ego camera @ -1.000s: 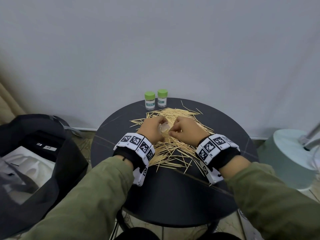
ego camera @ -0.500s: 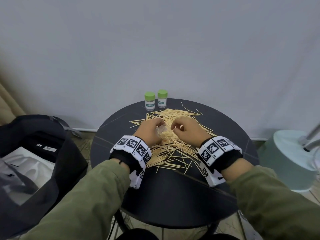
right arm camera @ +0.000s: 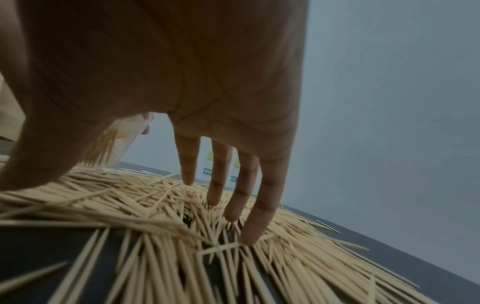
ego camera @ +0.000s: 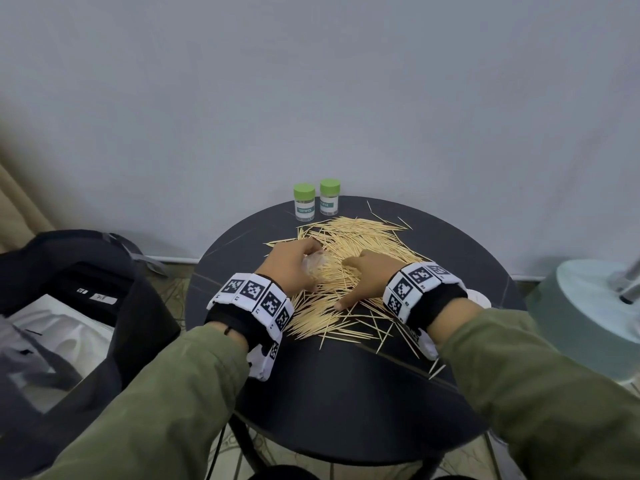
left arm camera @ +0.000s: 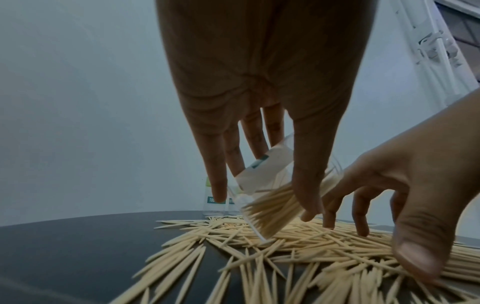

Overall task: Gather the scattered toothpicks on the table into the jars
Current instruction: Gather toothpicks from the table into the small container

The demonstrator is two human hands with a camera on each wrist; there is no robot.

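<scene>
Wooden toothpicks (ego camera: 349, 271) are all over the middle of your round black table (ego camera: 346, 393), a thick heap with strays trailing toward the near right edge. Your left hand (ego camera: 291, 268) has its fingers and thumb wrapped around a clear open jar (left arm camera: 275, 193), tipped over with its mouth down against the pile and a bundle of picks already inside it. Your right hand (ego camera: 367, 275) isn't gripping anything: it's spread flat-ish on the heap just right of that jar, fingers (right arm camera: 249, 205) straight and their tips poking down into the picks. At the far edge of the table you've got two green-lidded jars (ego camera: 317, 202) standing upright side by side, lids on. A black bag (ego camera: 86, 306) sits on the floor to your left.
</scene>
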